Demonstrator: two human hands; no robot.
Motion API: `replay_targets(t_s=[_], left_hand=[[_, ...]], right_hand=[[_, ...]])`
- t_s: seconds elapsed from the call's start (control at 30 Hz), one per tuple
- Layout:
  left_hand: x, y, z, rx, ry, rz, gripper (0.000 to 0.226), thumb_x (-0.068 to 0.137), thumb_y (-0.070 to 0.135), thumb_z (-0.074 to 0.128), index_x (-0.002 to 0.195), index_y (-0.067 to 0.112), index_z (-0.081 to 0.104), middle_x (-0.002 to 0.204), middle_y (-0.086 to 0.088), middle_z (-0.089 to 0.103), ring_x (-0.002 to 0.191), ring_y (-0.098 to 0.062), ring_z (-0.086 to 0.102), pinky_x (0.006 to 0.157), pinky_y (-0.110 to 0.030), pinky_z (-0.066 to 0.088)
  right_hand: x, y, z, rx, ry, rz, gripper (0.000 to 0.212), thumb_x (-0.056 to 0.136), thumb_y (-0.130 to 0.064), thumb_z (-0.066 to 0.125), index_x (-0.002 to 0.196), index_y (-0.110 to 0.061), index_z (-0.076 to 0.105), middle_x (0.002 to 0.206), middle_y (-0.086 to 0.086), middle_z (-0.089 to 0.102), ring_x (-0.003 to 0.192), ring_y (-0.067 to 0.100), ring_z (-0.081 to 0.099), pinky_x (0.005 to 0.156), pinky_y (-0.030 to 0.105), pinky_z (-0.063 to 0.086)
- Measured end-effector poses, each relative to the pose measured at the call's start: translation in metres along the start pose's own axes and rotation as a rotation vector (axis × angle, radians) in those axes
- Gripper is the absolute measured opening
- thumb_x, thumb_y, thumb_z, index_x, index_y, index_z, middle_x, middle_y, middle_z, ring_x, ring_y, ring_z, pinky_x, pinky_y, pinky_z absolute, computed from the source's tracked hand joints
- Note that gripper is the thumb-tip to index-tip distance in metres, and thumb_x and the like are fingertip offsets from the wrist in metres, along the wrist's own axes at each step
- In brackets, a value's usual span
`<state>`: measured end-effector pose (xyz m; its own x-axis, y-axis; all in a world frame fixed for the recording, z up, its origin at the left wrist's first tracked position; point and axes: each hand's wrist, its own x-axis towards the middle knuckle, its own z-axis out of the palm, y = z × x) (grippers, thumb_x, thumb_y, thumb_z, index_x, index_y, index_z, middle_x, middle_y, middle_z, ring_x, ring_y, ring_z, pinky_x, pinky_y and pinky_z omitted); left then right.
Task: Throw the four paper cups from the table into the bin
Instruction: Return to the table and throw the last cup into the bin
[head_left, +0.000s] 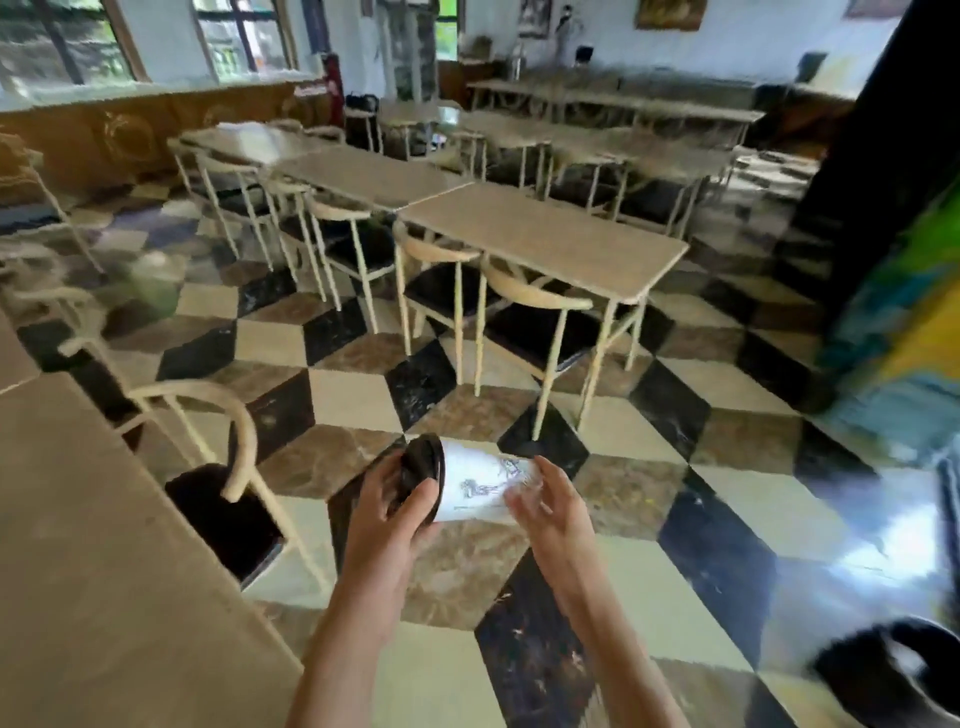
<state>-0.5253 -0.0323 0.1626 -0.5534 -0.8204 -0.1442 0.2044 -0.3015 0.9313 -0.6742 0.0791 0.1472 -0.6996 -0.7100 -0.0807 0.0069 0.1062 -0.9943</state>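
Cup (480, 486) sideways, black lid in left hand (387, 512); right hand (545, 512) alongside.

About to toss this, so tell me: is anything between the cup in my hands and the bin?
Nothing visible: the cup, held sideways in both hands, has only bare floor between it and the dark bin at lower right.

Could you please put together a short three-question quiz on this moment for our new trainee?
1. True or false: the paper cup lies on its side between both hands.
2. Which hand covers the cup's black lid?
3. Where is the bin: A) lower right of the view, B) on the table?

Key: 1 true; 2 the left hand, while the right hand is at the base; 3 A.
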Motion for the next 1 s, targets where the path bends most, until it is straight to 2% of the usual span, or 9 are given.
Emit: replay_targets(t_s=[0.2, 0.33, 0.37, 0.5, 0.57, 0.67, 0.8, 0.9, 1.0], left_hand=[[-0.005, -0.039, 0.164, 0.223, -0.332, -0.039, 0.056, 0.070, 0.048, 0.080, 0.123, 0.039, 0.064, 0.117, 0.015, 0.074, 0.115, -0.011, 0.068, 0.100, -0.038, 0.050], [-0.004, -0.069, 0.261, 0.261, -0.553, -0.076, 0.060, 0.072, 0.038, 0.079, 0.129, 0.030, 0.061, 0.128, 0.004, 0.070, 0.120, -0.012, 0.065, 0.108, -0.041, 0.046], [-0.004, -0.079, 0.283, 0.273, -0.611, -0.084, 0.061, 0.070, 0.042, 0.080, 0.128, 0.033, 0.061, 0.128, 0.007, 0.070, 0.120, -0.010, 0.065, 0.107, -0.039, 0.047], [0.008, -0.124, 0.372, 0.312, -0.784, -0.048, 0.068, 0.062, 0.056, 0.077, 0.126, 0.044, 0.057, 0.120, 0.026, 0.068, 0.111, 0.010, 0.062, 0.081, -0.011, 0.051], [0.018, -0.148, 0.417, 0.339, -0.865, -0.034, 0.065, 0.066, 0.054, 0.076, 0.127, 0.046, 0.056, 0.115, 0.033, 0.069, 0.106, 0.015, 0.062, 0.074, -0.004, 0.049], [0.033, -0.182, 0.487, 0.343, -0.941, -0.077, 0.070, 0.071, 0.047, 0.077, 0.136, 0.036, 0.055, 0.123, 0.018, 0.069, 0.106, 0.010, 0.064, 0.078, -0.008, 0.050], [0.049, -0.218, 0.586, 0.348, -1.050, -0.134, 0.060, 0.075, 0.039, 0.075, 0.133, 0.035, 0.058, 0.132, 0.004, 0.066, 0.118, -0.007, 0.064, 0.100, -0.034, 0.052], [0.053, -0.246, 0.651, 0.360, -1.130, -0.163, 0.058, 0.074, 0.044, 0.077, 0.129, 0.040, 0.061, 0.131, 0.006, 0.066, 0.122, -0.008, 0.061, 0.105, -0.041, 0.049], [0.056, -0.277, 0.706, 0.385, -1.189, -0.225, 0.067, 0.069, 0.051, 0.078, 0.132, 0.039, 0.059, 0.134, 0.001, 0.064, 0.127, -0.017, 0.059, 0.108, -0.048, 0.047]], right_hand=[[-0.030, -0.002, -0.171, 0.007, 0.314, -0.043, 0.054, 0.091, -0.028, 0.066, 0.138, -0.023, 0.041, 0.110, -0.010, 0.064, 0.093, -0.008, 0.067, 0.071, 0.010, 0.051], [-0.049, 0.005, -0.263, 0.001, 0.539, -0.023, 0.062, 0.089, -0.032, 0.066, 0.143, -0.016, 0.042, 0.122, 0.003, 0.063, 0.104, 0.012, 0.068, 0.088, 0.033, 0.057], [-0.053, 0.008, -0.284, -0.004, 0.583, -0.008, 0.066, 0.088, -0.035, 0.066, 0.145, -0.015, 0.040, 0.123, 0.005, 0.063, 0.106, 0.015, 0.067, 0.091, 0.039, 0.056], [-0.055, 0.029, -0.366, -0.038, 0.735, 0.023, 0.066, 0.090, -0.031, 0.067, 0.146, -0.014, 0.038, 0.119, -0.014, 0.059, 0.098, -0.011, 0.063, 0.076, 0.010, 0.050], [-0.051, 0.037, -0.407, -0.051, 0.792, 0.052, 0.066, 0.090, -0.032, 0.067, 0.146, -0.015, 0.038, 0.124, -0.014, 0.058, 0.105, -0.009, 0.061, 0.083, 0.013, 0.051], [-0.038, 0.045, -0.466, -0.014, 0.888, 0.090, 0.069, 0.090, -0.032, 0.067, 0.149, -0.013, 0.036, 0.134, -0.001, 0.058, 0.117, 0.012, 0.061, 0.100, 0.040, 0.052], [-0.020, 0.050, -0.546, -0.028, 1.001, 0.150, 0.067, 0.089, -0.033, 0.068, 0.147, -0.019, 0.037, 0.123, -0.012, 0.062, 0.105, 0.005, 0.065, 0.087, 0.025, 0.056], [-0.012, 0.053, -0.603, -0.022, 1.085, 0.185, 0.070, 0.089, -0.032, 0.069, 0.149, -0.016, 0.035, 0.134, 0.005, 0.058, 0.114, 0.022, 0.063, 0.096, 0.046, 0.053], [-0.008, 0.066, -0.655, 0.001, 1.150, 0.228, 0.065, 0.089, -0.027, 0.069, 0.146, -0.015, 0.039, 0.131, 0.007, 0.060, 0.115, 0.023, 0.062, 0.100, 0.045, 0.050]])
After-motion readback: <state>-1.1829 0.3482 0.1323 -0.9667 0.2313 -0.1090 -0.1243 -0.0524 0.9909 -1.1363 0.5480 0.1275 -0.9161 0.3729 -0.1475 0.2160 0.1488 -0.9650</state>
